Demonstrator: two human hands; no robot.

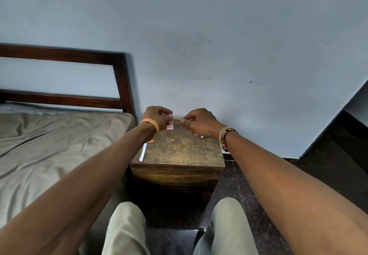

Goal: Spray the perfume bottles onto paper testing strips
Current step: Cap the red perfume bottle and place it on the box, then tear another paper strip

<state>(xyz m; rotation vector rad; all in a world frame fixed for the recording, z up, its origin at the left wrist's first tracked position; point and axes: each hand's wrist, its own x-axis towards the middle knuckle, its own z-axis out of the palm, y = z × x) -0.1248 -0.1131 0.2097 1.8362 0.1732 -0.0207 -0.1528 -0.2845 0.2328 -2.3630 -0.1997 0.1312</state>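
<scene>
We saw left hand (157, 117) curled round one small pink bottle (170, 125), at far end of wooden table (179, 151). Right hand (201, 123) pinched thumb to forefinger just beside bottle; whether it held anything, we could not tell. One pink bit (202, 137) showed under right hand, unclear. One stack of paper strips (143, 152) lay on table's left edge, number uncountable. Bottle label too blurred to read.

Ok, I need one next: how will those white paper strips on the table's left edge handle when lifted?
The paper strips look thin and narrow, so probably light and floppy. They lie stacked flat, so singling one out may be fiddly. They sit at the wooden table's edge, which could ease a pinch.
</scene>
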